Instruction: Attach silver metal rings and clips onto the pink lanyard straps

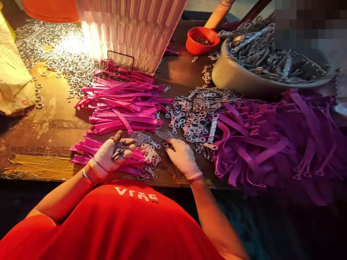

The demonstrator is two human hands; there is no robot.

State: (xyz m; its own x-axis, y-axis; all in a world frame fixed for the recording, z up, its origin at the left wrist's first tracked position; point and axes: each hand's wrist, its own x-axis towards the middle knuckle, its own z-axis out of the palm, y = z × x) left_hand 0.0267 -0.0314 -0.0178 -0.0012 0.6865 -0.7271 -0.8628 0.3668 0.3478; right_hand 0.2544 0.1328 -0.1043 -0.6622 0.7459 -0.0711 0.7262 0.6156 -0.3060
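My left hand (112,155), in a white glove with worn fingertips, is closed around a few small metal rings, resting on a stack of pink plastic straps (121,108). My right hand (183,157), also gloved, lies on the bare table with its fingertips pinching a metal ring (166,144) at the near edge of a heap of metal rings (195,115). A small cluster of linked rings (149,155) sits between both hands.
A tangle of purple straps (271,144) covers the right side. A basin (235,77) full of metal parts stands at back right, an orange scoop (202,39) beside it. Loose silver rings (54,50) spread at back left. A pleated pink column (130,29) rises behind.
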